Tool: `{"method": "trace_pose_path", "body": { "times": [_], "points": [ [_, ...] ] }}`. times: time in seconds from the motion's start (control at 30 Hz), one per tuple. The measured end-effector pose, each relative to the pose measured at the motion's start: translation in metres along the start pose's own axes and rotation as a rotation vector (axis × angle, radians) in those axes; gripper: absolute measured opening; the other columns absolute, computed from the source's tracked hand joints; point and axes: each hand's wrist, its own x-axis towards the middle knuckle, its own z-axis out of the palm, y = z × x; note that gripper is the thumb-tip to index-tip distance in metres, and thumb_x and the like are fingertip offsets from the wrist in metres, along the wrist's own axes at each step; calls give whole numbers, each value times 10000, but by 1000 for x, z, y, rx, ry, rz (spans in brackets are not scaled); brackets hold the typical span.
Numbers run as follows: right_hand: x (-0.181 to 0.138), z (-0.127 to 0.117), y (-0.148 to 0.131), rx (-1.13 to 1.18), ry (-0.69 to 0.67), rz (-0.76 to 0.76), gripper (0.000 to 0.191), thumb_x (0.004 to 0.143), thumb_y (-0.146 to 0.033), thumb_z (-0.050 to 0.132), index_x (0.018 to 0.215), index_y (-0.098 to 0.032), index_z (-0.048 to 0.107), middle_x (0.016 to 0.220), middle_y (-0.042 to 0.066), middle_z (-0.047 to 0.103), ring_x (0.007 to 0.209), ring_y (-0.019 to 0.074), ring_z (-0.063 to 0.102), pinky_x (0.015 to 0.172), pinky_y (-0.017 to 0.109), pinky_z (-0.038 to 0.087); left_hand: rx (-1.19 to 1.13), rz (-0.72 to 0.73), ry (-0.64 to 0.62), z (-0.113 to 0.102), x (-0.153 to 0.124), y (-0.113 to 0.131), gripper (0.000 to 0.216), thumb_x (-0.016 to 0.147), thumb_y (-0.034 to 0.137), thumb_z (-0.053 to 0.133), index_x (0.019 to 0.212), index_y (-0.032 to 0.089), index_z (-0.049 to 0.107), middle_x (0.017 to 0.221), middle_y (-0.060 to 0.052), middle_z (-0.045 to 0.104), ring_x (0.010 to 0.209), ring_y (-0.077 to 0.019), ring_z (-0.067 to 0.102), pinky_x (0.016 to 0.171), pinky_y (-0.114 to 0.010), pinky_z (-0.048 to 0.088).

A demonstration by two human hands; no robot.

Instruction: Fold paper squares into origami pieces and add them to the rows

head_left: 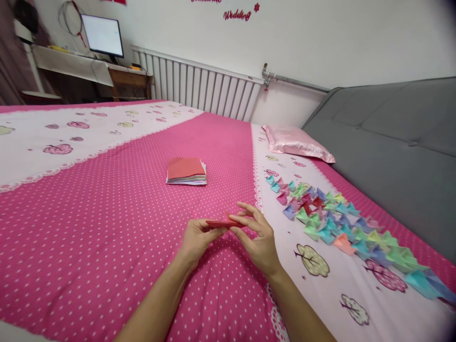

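Between my two hands is a folded piece of red paper (221,224), held nearly edge-on above the bed. My left hand (195,240) pinches its left end between thumb and fingers. At the right end, my right hand (257,235) grips it with thumb and index finger, the other fingers raised and spread. A small red flap stands up near the right fingertips. Farther forward on the bedspread lies a stack of square coloured paper (185,170) with a red sheet on top.
Rows of many-coloured folded paper boats (329,223) cover the bed's right side. Behind them are a pink pillow (298,143) and a grey headboard (388,118). A white radiator (199,83) lines the wall; a desk with a monitor (102,35) stands at the far left.
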Motion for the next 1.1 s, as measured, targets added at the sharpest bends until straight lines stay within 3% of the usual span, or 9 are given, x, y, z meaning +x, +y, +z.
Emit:
{"method": "trace_pose_path", "body": {
  "times": [0.33, 0.47, 0.7, 0.87, 1.1],
  "points": [
    [0, -2, 0, -61, -30, -62, 178, 799, -246, 582, 931, -297, 689, 1000, 53, 638, 950, 211, 553, 818, 393, 451, -21, 3, 9, 0, -1, 0, 175, 563, 257, 760, 707, 163, 733, 728, -76, 720, 668, -180, 637, 677, -287, 475],
    [1, -4, -1, -33, -80, -63, 158, 807, -239, 573, 894, -280, 697, 853, 44, 666, 840, 198, 574, 762, 369, 456, -26, 2, 25, 1, 0, 0, 173, 544, 247, 766, 675, 147, 716, 644, -48, 701, 568, -136, 603, 592, -246, 461],
    [2, -4, 0, 71, -87, 37, 130, 800, -271, 579, 796, -246, 706, 740, 28, 657, 730, 177, 572, 685, 323, 457, -53, -2, 14, 2, 1, 1, 334, 530, 242, 773, 843, 154, 697, 650, -16, 681, 515, -94, 539, 522, -208, 410],
    [3, -4, 4, 121, -69, 116, 149, 787, -304, 585, 777, -223, 710, 719, 31, 663, 692, 172, 577, 661, 311, 457, 65, 5, -18, 2, -1, 3, 166, 590, 276, 733, 689, 143, 724, 552, -20, 637, 464, -80, 469, 487, -206, 364],
    [2, -4, 3, 118, -3, 220, 212, 734, -319, 641, 919, -229, 693, 834, 33, 687, 744, 177, 609, 727, 319, 473, -18, -17, 57, 0, 0, 3, 160, 548, 279, 764, 617, 144, 712, 510, -18, 630, 454, -80, 487, 490, -208, 374]
  ]
}}
